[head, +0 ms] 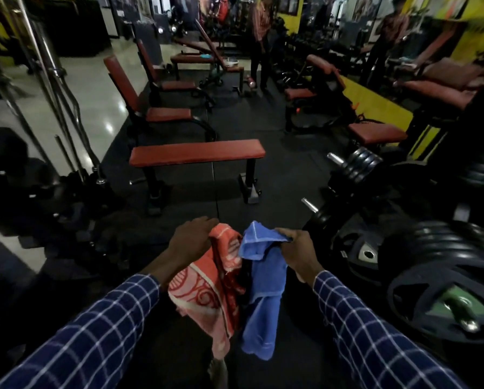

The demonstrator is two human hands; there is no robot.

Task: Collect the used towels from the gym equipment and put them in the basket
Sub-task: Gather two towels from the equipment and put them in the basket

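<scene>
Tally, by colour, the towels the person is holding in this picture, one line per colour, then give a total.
Orange patterned towel, in the left hand: 1
Blue towel, in the right hand: 1
Total: 2

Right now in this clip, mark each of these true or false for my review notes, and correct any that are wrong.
1. The left hand holds an orange patterned towel. True.
2. The right hand holds a green towel. False: it holds a blue towel.
3. A towel lies on the flat bench straight ahead. False: its red pad is bare.
4. Black weight plates are stacked to the person's right. True.
5. The basket stands by the person's feet. False: no basket is in view.
</scene>
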